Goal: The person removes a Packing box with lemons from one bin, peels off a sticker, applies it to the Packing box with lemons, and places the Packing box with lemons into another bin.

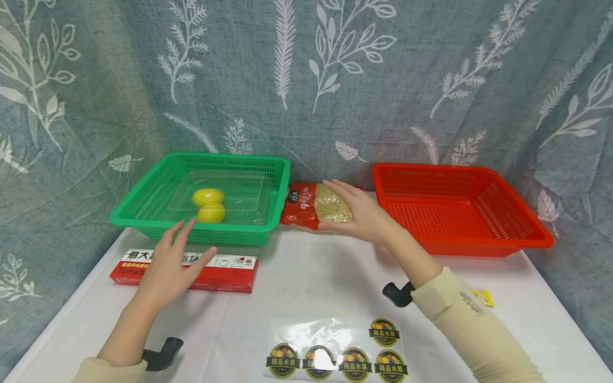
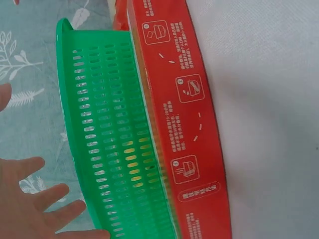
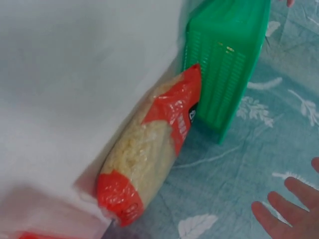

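My left hand (image 1: 167, 274) hovers with spread fingers over a red and white pasta box (image 1: 222, 276), close to the front rim of the green basket (image 1: 158, 222). In the left wrist view, its fingers (image 2: 57, 199) are apart from the box. A lemon (image 1: 208, 197) and a second yellow fruit lie in the basket with a clear plastic container (image 1: 244, 197). My right hand (image 1: 366, 215) reaches over a red bag of pasta (image 1: 301, 205), fingers extended. The right wrist view shows a gap between those fingers and the bag (image 3: 144, 144), which lies beside the green basket.
A red basket (image 1: 445, 244) stands at the back right. At the front of the white table lies a clear sheet with several round fruit stickers (image 1: 354, 361). A small yellow packet (image 1: 486, 298) is near my right sleeve. A patterned curtain (image 1: 239, 69) hangs behind.
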Available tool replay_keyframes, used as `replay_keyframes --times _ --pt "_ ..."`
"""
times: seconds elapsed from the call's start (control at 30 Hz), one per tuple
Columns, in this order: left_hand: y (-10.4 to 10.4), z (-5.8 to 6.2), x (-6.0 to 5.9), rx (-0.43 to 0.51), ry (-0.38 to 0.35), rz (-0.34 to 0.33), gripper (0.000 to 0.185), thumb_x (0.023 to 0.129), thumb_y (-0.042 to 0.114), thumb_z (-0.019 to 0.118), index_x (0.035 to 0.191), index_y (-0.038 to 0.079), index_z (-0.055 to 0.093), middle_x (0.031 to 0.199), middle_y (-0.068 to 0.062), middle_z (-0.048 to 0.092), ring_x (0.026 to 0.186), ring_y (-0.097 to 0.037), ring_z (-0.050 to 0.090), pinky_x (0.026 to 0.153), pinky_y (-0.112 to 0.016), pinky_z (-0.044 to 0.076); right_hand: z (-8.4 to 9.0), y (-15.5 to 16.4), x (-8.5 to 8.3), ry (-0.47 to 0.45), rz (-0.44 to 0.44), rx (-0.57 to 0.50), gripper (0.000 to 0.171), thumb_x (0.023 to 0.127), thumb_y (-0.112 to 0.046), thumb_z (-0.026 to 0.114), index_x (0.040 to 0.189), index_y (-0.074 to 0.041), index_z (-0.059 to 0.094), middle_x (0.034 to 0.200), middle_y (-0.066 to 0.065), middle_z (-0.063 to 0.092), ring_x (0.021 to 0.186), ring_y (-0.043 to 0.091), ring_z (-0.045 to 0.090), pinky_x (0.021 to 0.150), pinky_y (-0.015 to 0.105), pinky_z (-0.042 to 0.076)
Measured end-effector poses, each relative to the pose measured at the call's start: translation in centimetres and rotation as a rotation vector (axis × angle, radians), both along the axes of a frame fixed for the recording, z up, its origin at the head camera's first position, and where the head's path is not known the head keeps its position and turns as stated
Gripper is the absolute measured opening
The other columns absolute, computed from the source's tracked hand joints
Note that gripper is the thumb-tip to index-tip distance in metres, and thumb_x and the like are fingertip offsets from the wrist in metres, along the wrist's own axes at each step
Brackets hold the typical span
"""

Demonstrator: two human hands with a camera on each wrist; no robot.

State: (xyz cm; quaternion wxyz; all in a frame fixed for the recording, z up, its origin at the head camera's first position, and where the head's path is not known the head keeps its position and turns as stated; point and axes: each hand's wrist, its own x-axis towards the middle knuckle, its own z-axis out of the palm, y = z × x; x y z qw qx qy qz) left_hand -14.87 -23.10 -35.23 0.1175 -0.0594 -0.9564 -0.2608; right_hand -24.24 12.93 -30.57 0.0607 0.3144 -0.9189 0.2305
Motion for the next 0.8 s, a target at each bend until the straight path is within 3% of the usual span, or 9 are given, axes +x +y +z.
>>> replay_keyframes --times 0.23,0.43,0.8 --pt "-1.4 -0.6 -0.1 0.073 -0.004 -0.032 0.074 0.090 0.041 0.053 0.139 -0.006 0.024 0.136 -0.031 0.024 0.121 -0.049 0.026 0.088 -0.068 0.029 0.0 -2.2 0.5 -0.041 -0.005 -0.021 0.081 0.078 -0.051 0.065 0.144 -0.020 0.029 0.145 0.007 0.030 0.132 0.026 0.027 0.101 0.050 0.032" --pt "-1.7 -1.0 -0.1 0.142 -0.031 -0.018 0.065 0.092 0.036 0.051 0.133 -0.009 0.029 0.131 -0.031 0.028 0.117 -0.047 0.029 0.089 -0.065 0.029 -0.3 -3.4 0.0 -0.032 0.019 -0.041 0.080 0.078 -0.051 0.065 0.143 -0.018 0.031 0.143 0.004 0.034 0.130 0.024 0.030 0.102 0.046 0.032" --pt "-1.7 -1.2 -0.2 0.242 -0.176 0.028 0.066 0.095 0.041 0.042 0.135 -0.008 0.027 0.135 -0.033 0.030 0.122 -0.048 0.032 0.094 -0.063 0.028 -0.4 -5.5 -0.2 -0.061 0.032 -0.083 0.078 0.078 -0.048 0.065 0.142 -0.016 0.033 0.141 0.002 0.039 0.128 0.020 0.034 0.102 0.043 0.034"
